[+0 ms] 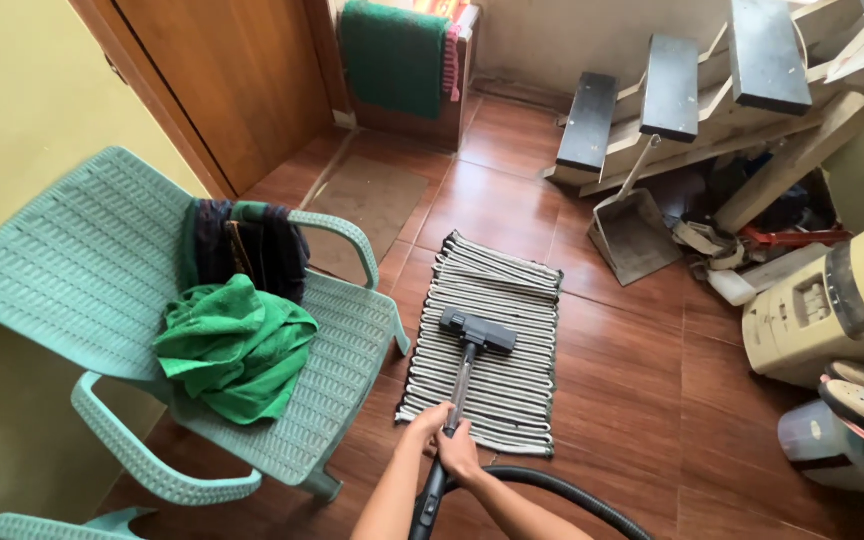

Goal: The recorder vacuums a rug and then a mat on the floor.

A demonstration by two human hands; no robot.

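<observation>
Both my hands grip the metal tube of a vacuum cleaner wand (462, 375) near the bottom middle. My left hand (425, 425) is on the left side of the tube and my right hand (460, 452) is just behind it. The dark floor head (478, 331) rests flat on a grey and white striped mat (492, 350) lying on the brown tiled floor. A black hose (562, 492) curves away to the right behind my right forearm.
A light green plastic chair (72, 270) stands at the left with a green cloth (237, 345) and dark clothes on its seat. A dustpan (635, 232) leans under the wooden stairs (672, 90). Appliances and clutter fill the right side. A wooden door (232, 70) is at the back.
</observation>
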